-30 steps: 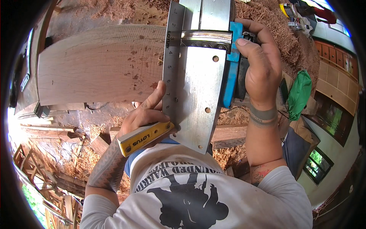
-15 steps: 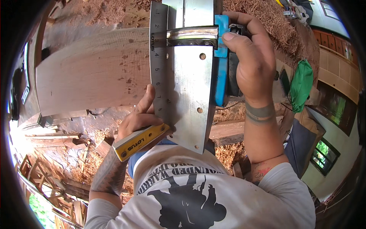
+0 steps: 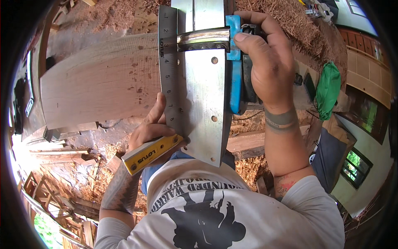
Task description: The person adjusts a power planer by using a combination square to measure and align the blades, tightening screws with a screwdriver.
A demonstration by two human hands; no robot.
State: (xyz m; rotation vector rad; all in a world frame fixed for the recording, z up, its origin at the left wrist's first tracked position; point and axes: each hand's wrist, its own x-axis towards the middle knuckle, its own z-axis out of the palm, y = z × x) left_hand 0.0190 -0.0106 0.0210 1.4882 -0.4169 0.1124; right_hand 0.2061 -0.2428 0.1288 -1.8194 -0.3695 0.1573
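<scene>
An electric hand planer is turned with its shiny metal sole toward me, its blue side casing at the right. Across the sole runs the cutter drum. My right hand is closed around the blue casing beside the drum, thumb pressed on its edge. Along the sole's left edge lies the steel blade of a try square, its yellow-sided stock angled below. My left hand grips the square near the corner, with the thumb pointing up beside the blade. Most of its fingers are hidden behind the stock.
Behind the planer a wide wooden plank extends left. Wood shavings are heaped at upper right, near a green bag. Scrap lumber is piled at lower left. A window is in the right wall.
The planer and the square have shifted slightly left in the view, together with both hands. Both grips look the same.
</scene>
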